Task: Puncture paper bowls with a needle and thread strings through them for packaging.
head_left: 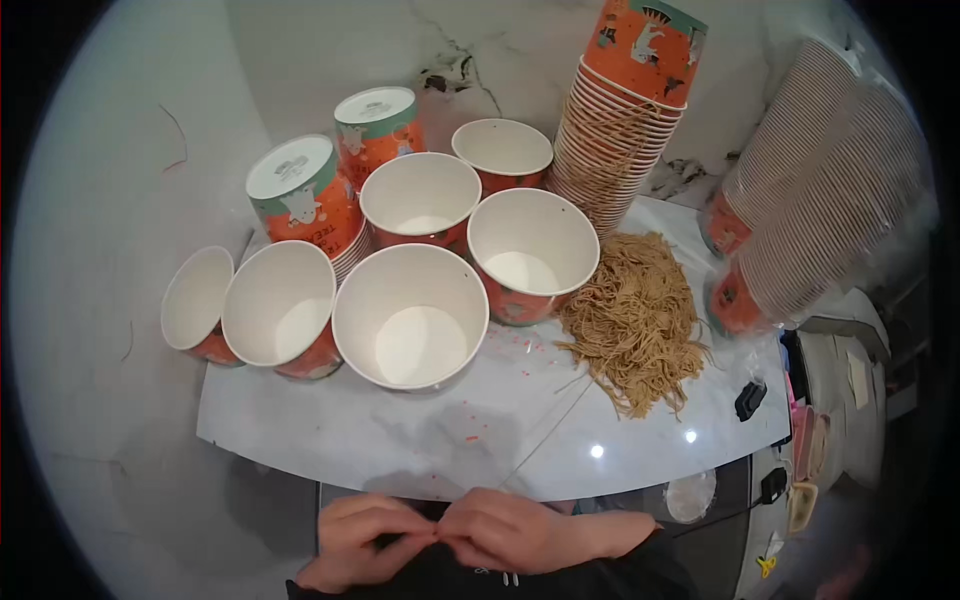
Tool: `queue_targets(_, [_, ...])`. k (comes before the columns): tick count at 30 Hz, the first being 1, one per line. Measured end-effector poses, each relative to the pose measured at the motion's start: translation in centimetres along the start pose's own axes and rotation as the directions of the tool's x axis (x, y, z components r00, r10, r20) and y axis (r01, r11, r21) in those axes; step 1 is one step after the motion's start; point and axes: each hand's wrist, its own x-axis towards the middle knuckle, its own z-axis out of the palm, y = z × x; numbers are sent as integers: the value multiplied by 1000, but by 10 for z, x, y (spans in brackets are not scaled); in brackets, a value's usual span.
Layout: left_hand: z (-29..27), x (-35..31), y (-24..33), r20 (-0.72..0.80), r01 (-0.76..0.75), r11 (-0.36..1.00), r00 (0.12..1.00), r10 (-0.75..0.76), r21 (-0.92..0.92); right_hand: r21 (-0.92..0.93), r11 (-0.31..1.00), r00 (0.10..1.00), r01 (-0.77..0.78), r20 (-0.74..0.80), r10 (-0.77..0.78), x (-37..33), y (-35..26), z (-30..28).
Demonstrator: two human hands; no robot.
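Note:
Just off the table's near edge, my left hand (365, 538) and my right hand (508, 532) meet, fingertips together in a pinch. Whatever lies between them is too small to make out. Closest in front of them stands a large white-lined paper tub (410, 280), open side up. Several more such tubs, with orange and green printed outsides, stand behind and left of it; one tub (525, 240) is beside the tan twisted cords (640, 320). That heap of cords lies on the right of the table. A thin line runs from near the heap toward my hands; cord or marble vein, I cannot tell.
Upside-down tubs (300, 190) stand at the back left. A tall inverted stack (620, 130), draped with cords, leans at the back. Plastic-wrapped tub stacks (820, 200) stand at the right. Small red scraps (472, 437) dot the marble table (330, 430); a black clip-like object (750, 400) lies at its right edge.

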Motion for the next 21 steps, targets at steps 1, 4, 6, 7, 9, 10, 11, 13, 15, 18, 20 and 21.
queue_targets(1, [-1,-7,1,-81,1,1000,997,-3,-23,37,999,999,35,5,-35,7,-4,2])
queue_targets(4, [-6,-14,-4,-204,-32,997,979,19,-63,78,997,1000,3,16,-4,14,-5,15])
queue_targets(6, [-10,-16,-11,-192,4,998,981,-17,-70,92,996,1000,-24,7,24,16,-3,22])
queue_targets(7, [-9,-16,-14,-197,4,998,980,-17,-70,73,997,999,-39,-15,40,14,-1,24])
queue_targets(9, [-9,-15,-17,-138,3,996,990,-16,-94,55,997,998,-55,-34,57,13,2,26])
queue_targets(10, [-9,-12,-16,-141,5,995,990,-18,-95,27,999,997,-47,-68,48,14,2,25])
queue_targets(11, [-9,-7,-14,-114,-6,997,994,-3,-79,-2,999,994,-39,-102,39,15,3,24])
queue_targets(13, [-16,6,-16,-97,-52,997,994,57,51,-49,997,991,-68,-122,61,13,4,19])
queue_targets(15, [-25,20,-26,-109,-61,966,990,90,251,-109,986,979,-130,-172,110,12,5,13])
queue_targets(18, [-40,72,-29,-129,-127,850,966,222,511,-210,965,956,-160,-276,99,5,10,9])
queue_targets(20, [-49,88,-33,-109,-77,806,979,173,587,-217,963,956,-160,-275,97,9,10,6])
queue_targets(21, [-54,92,-43,-40,-110,783,985,169,612,-244,956,952,-162,-294,86,11,9,6])
